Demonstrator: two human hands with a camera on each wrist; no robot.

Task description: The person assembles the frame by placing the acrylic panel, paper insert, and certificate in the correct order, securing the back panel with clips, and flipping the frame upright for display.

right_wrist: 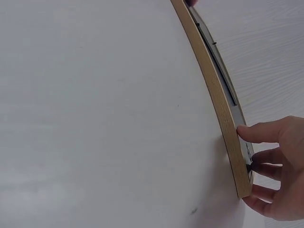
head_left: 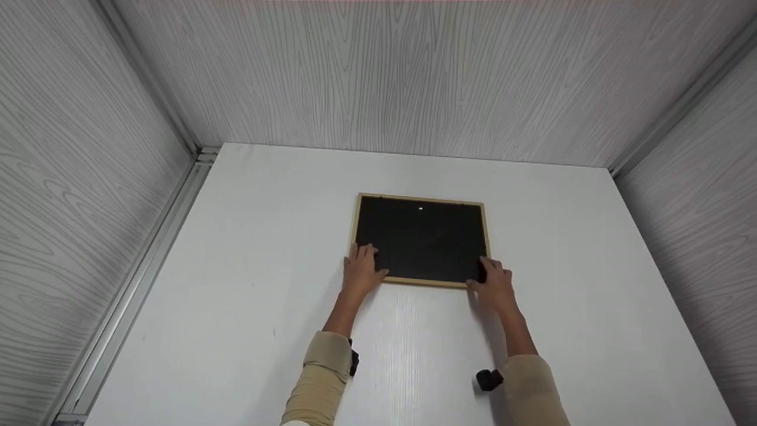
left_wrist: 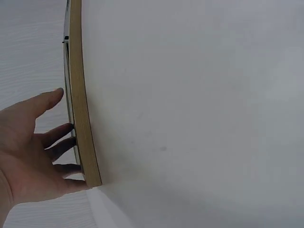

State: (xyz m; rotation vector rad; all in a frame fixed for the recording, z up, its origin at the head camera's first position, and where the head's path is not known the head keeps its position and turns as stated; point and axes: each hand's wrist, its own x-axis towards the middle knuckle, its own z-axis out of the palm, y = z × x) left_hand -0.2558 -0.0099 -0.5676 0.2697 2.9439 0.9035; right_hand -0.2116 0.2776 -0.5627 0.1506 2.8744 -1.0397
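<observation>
A picture frame [head_left: 423, 239] with a pale wooden border and a dark panel lies flat on the white table. Small black tabs show along its inner edge. My left hand [head_left: 362, 271] is at the near left corner. In the left wrist view, its fingers [left_wrist: 61, 147] are spread against the wooden border [left_wrist: 81, 109], with the thumb apart from it. At the near right corner is my right hand [head_left: 494, 286]. Its thumb [right_wrist: 259, 132] touches the border [right_wrist: 221, 99] in the right wrist view, while its other fingers reach round the corner, loosely bent.
The white table [head_left: 248, 236] meets a grey wood-grain wall [head_left: 355, 77] at the back. More such panels rise at the left [head_left: 71, 148] and right [head_left: 704, 177]. Metal rails [head_left: 136, 284] run along the left edge. A black wrist camera [head_left: 488, 380] juts from the right sleeve.
</observation>
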